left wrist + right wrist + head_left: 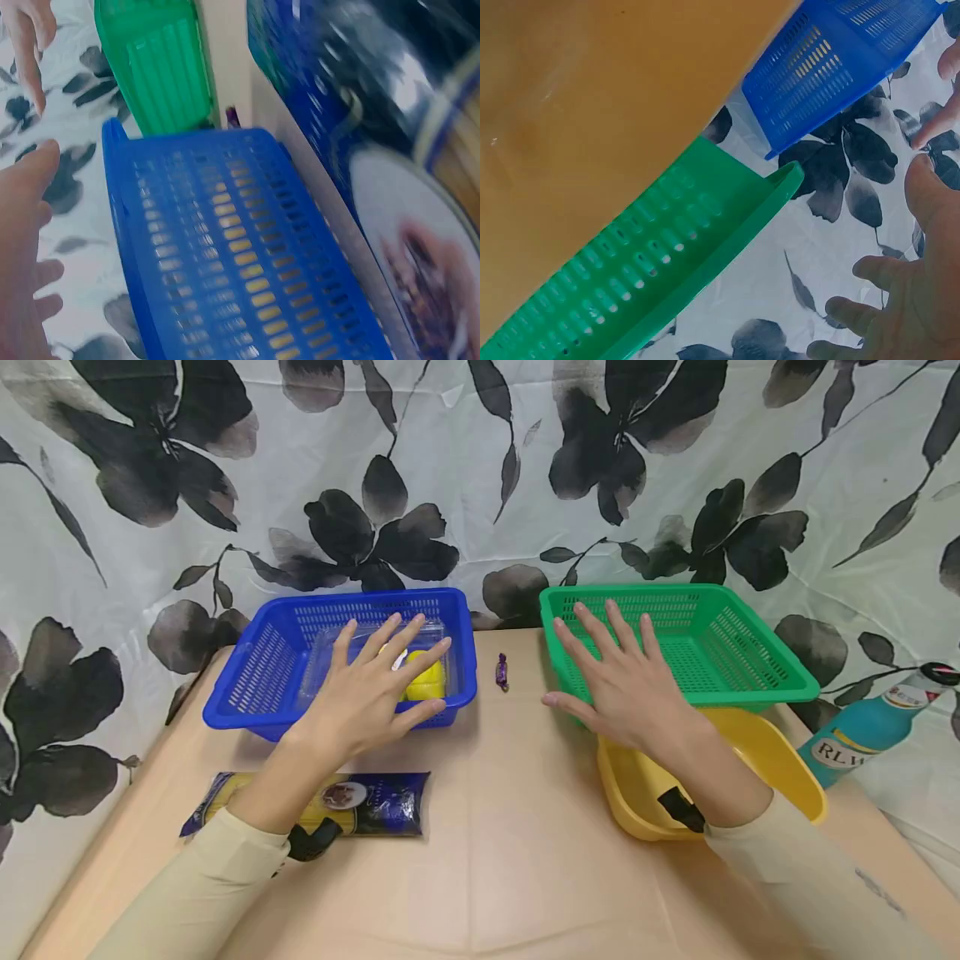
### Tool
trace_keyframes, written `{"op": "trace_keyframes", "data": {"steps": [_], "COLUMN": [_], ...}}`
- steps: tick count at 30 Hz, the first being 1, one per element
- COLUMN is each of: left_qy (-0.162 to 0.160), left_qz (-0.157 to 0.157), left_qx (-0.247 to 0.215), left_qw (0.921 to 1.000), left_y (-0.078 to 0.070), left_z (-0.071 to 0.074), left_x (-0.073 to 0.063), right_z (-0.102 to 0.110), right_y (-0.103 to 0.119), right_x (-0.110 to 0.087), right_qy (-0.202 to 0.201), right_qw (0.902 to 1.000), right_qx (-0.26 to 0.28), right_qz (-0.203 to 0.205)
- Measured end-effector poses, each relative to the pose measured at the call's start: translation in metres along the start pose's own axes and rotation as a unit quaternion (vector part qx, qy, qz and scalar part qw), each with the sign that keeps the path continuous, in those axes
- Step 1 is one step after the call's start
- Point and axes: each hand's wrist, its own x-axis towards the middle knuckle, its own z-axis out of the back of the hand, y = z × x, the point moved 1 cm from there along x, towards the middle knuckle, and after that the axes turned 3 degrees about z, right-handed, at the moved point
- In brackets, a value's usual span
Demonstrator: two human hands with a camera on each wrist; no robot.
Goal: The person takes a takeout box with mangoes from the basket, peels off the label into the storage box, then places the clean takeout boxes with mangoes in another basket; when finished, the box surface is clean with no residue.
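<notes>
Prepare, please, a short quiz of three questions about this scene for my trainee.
1. Which one has a yellow item inside: the blue basket or the green basket?

2. True or false: the left hand and the right hand both have spread fingers.

3. What lies on the table between those baskets?
A) teal bottle
B) small purple-wrapped item
C) yellow tub

Key: 1. the blue basket; 2. true; 3. B
</notes>
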Motion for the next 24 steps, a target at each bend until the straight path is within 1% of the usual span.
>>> {"op": "trace_keyframes", "data": {"steps": [3, 8, 12, 18, 22, 24], "left_qy": [0.004, 0.010, 0.017, 0.026, 0.042, 0.052], "left_qz": [0.011, 0.036, 0.055, 0.075, 0.089, 0.092], "left_qx": [-0.010, -0.017, -0.026, -0.046, -0.060, -0.057], "left_qw": [0.9999, 0.9991, 0.9980, 0.9958, 0.9933, 0.9928], "left_y": [0.012, 0.031, 0.044, 0.060, 0.070, 0.075], "left_z": [-0.002, 0.000, -0.001, -0.005, -0.007, -0.009], "left_x": [-0.003, -0.007, -0.012, -0.019, -0.023, -0.022], "right_z": [0.002, 0.005, 0.004, 0.000, -0.003, -0.005], "right_y": [0.005, 0.013, 0.021, 0.038, 0.049, 0.053], "right_x": [0.004, 0.013, 0.025, 0.042, 0.052, 0.056], "right_qy": [-0.002, -0.014, -0.004, 0.022, 0.026, 0.025], "right_qw": [1.0000, 0.9999, 0.9997, 0.9990, 0.9984, 0.9981], "right_qx": [-0.004, 0.000, 0.016, 0.023, 0.028, 0.032], "right_qz": [0.005, 0.008, 0.016, 0.031, 0.043, 0.047]}}
